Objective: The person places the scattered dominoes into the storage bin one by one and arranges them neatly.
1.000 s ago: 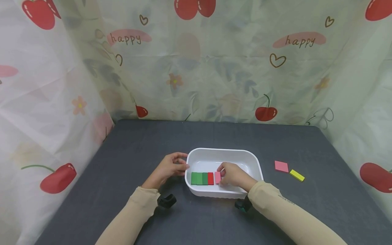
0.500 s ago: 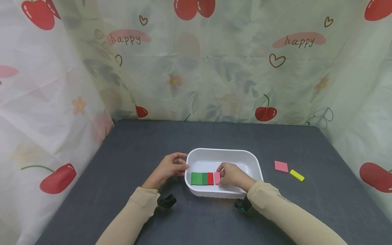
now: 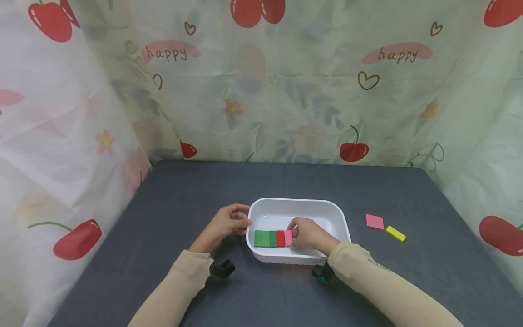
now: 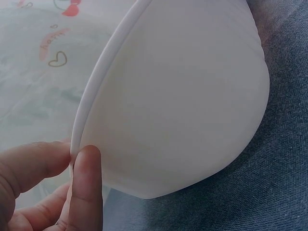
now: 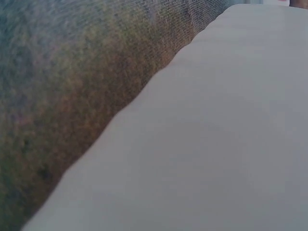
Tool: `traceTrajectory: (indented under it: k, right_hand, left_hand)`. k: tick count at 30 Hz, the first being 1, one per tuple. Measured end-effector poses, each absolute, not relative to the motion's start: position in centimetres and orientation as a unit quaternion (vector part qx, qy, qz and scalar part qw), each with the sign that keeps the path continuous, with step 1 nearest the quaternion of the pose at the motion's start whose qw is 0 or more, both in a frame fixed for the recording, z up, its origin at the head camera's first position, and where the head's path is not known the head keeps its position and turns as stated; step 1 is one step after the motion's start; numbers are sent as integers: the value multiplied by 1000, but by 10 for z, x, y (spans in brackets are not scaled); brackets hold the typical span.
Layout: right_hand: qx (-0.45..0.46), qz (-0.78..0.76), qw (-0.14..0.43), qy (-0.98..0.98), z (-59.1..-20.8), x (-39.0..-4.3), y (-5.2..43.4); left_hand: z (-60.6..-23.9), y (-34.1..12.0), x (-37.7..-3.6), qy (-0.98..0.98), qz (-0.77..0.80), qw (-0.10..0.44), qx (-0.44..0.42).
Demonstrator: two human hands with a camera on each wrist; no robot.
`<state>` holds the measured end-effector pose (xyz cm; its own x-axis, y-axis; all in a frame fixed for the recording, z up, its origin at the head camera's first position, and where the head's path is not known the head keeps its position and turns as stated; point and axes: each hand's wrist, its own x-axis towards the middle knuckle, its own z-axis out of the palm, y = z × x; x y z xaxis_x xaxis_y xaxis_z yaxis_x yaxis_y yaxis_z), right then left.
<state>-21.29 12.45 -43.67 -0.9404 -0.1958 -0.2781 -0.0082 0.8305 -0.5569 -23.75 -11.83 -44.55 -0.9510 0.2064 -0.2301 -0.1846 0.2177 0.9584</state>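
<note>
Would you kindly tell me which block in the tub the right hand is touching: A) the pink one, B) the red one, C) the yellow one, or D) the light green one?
A: the right hand rests its fingers on the pink block, the right end of the row in the tub, beside the red block.

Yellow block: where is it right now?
In the head view the yellow block lies on the table's right side, outside the white tray, just beside the pink tile.
</note>
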Motion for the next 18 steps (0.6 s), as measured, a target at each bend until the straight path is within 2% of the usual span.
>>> traceTrajectory:
  k: [18]
  right_hand:
    - [-49,-283,171,942,-438,-213,123]
  left_hand:
    - [-445,-119,-237,764,626,157,4]
